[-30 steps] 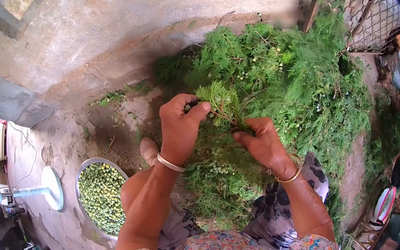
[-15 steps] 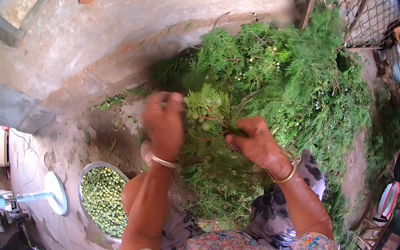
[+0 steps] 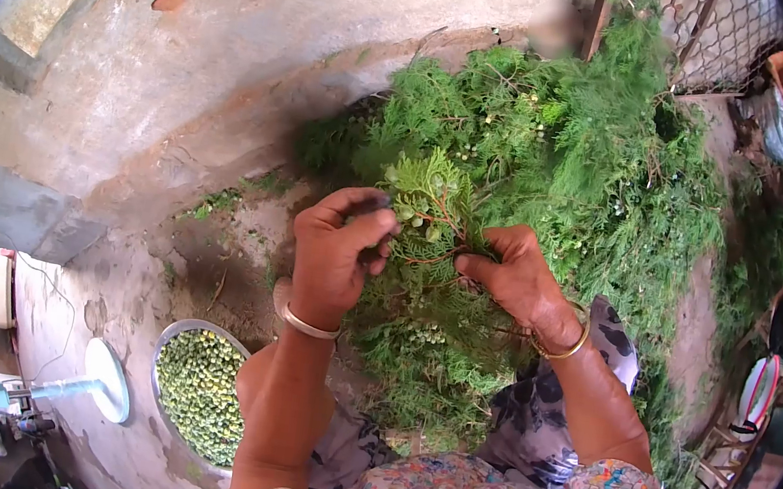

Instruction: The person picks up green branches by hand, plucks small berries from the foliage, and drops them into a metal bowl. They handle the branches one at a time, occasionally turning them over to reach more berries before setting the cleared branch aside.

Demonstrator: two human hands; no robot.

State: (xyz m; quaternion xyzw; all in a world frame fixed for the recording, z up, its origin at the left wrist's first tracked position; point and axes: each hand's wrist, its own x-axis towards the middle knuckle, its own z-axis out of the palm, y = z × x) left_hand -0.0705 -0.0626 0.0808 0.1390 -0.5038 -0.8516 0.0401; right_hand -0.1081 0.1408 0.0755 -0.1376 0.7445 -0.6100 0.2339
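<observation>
My right hand (image 3: 516, 273) pinches the stem end of a green conifer sprig (image 3: 440, 192) between thumb and fingers. Flat, scaly fronds fan out from its reddish stem, and small round green cones cluster on the side toward my left hand. My left hand (image 3: 337, 242) is closed, thumb and fingers curled together right beside those cones. Whatever is between its fingertips, if anything, is too small to make out. Beneath and beyond both hands spreads a large heap of cut conifer branches (image 3: 653, 210), some bearing similar cones.
A metal basin (image 3: 158, 377) full of small green and yellowish cones stands at lower left. Beside it is a pale blue fan (image 3: 108, 380). A plastered wall (image 3: 228, 55) runs along the far left, and a wire mesh gate (image 3: 730, 42) stands at the far right.
My left hand has moved slightly right and its fingers have curled in near the cones. The sprig in my right hand has shifted a little right and tilted more upright.
</observation>
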